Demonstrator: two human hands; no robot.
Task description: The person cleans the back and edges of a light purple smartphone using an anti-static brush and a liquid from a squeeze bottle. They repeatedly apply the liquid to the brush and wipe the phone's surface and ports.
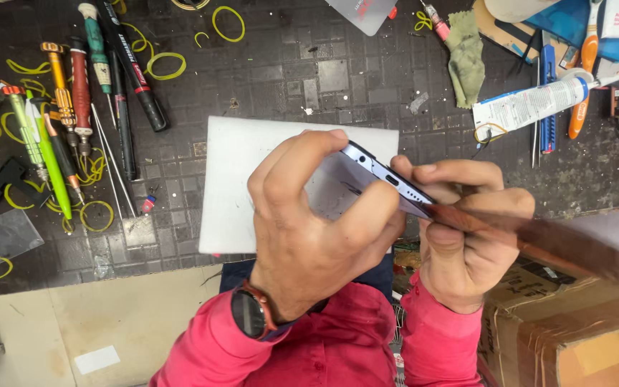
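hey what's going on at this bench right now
A person in pink sleeves holds a phone edge-up over a white sheet on a dark work mat. The left hand grips the phone's body, while the right hand presses a thin reddish-brown flat tool against its bottom corner, beside the charging port. A row of screwdrivers and yellow rubber bands lie to the left, and a white glue tube lies to the upper right.

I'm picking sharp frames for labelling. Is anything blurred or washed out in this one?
Head view: the flat brown tool in the right hand is smeared by blur; the phone edge, held by the left hand, stays crisp; the white sheet is bright with little detail; the screwdrivers are sharp under even light.
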